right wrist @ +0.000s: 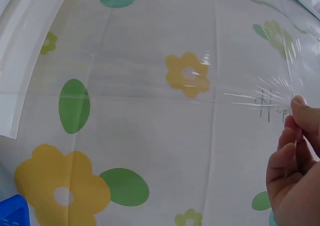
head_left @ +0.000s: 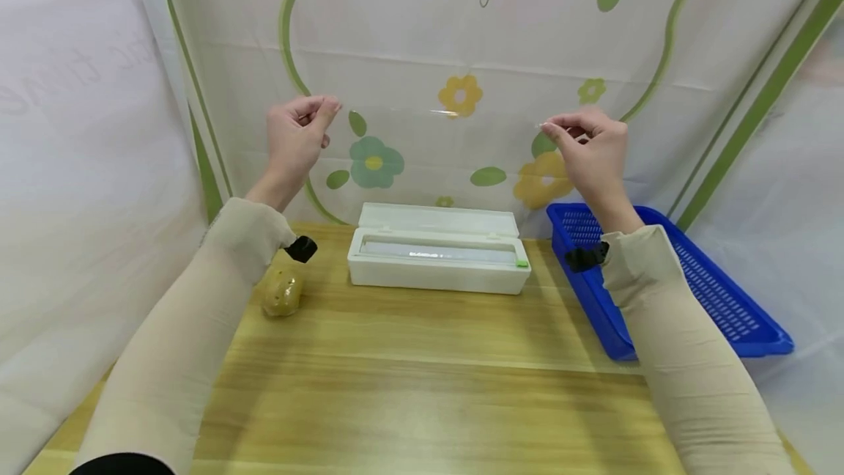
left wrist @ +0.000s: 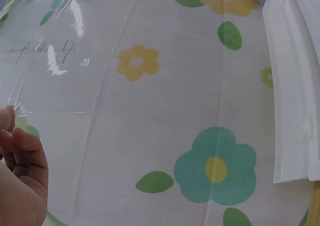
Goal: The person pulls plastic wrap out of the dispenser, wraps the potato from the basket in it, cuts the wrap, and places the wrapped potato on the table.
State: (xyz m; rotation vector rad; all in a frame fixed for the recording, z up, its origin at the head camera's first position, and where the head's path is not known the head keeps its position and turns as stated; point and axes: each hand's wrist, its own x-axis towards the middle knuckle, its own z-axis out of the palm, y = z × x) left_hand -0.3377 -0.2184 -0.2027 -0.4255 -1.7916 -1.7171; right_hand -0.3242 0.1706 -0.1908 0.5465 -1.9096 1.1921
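Observation:
A thin sheet of clear plastic wrap [head_left: 442, 111] stretches between my two raised hands, mostly showing as glints. My left hand [head_left: 297, 134] pinches one corner of it between thumb and fingertips. At the opposite side my right hand [head_left: 593, 145] pinches another corner, and creases fan out from its fingertips in the right wrist view. Below and between them, a white plastic wrap dispenser [head_left: 435, 275] stands on the table with its lid [head_left: 435, 220] raised. Under the left forearm lies a yellow, rounded, shiny item [head_left: 283, 293] with dark spots, like a potato.
A blue perforated basket [head_left: 587, 306] stands at the right, partly behind the right forearm. A green slider [head_left: 522, 264] sits on the dispenser's right end. Behind everything hangs a white curtain [head_left: 409, 64] with flower prints; the table [head_left: 422, 387] is wooden.

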